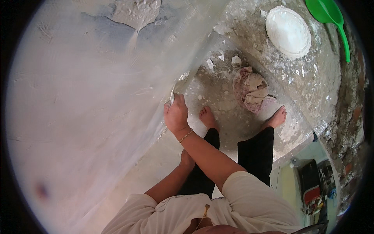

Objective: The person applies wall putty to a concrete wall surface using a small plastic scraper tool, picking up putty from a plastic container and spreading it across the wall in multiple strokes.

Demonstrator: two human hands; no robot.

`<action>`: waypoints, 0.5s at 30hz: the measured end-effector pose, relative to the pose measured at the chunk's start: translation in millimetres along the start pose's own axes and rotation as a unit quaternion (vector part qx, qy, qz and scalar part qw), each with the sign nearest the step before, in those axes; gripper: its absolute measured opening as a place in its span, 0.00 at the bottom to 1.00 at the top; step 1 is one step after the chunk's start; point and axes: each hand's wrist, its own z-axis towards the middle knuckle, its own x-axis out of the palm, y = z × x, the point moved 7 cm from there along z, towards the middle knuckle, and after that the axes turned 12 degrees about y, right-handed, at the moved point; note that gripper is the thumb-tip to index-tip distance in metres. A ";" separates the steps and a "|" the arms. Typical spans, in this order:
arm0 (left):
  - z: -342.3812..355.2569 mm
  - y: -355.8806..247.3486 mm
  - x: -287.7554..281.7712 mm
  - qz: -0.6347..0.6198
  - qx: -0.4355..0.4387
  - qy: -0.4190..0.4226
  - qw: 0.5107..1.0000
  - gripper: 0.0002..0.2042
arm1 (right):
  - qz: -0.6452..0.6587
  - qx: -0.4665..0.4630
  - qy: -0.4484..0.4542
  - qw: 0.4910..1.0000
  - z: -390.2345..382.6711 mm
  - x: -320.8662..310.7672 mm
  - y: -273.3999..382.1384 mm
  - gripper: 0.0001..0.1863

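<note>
My right hand [177, 113], a thin bracelet at its wrist, is closed on a thin, pale, flat blade [172, 96], mostly hidden by the fingers. The blade is against the edge of a large plastered wall [97, 85], where a ragged strip of wet white plaster [182, 76] shows. Lower down, my left hand [187, 159] is near the wall's lower edge, partly behind my right forearm. Its fingers are hidden, and I cannot see whether it holds anything.
My bare feet stand on a dusty step beside a crumpled, plaster-stained cloth [252, 89] and several white fragments [236, 61]. A round tub of white plaster [288, 32] and a green long-handled scoop [329, 12] are at the far right. Below the step's edge lie household items [311, 183].
</note>
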 end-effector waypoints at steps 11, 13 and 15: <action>5.3 22.3 -1.1 0.062 0.032 -0.022 0.997 0.17 | 0.015 0.002 0.066 0.998 -1.2 3.0 5.9 0.24; 9.1 29.5 -2.2 -0.013 0.062 -0.023 0.998 0.17 | 0.064 -0.011 0.034 0.997 -10.0 -11.4 18.3 0.22; 14.4 11.2 1.7 0.310 0.138 -0.020 0.940 0.19 | 0.053 -0.002 0.038 0.998 -6.3 -2.5 10.7 0.22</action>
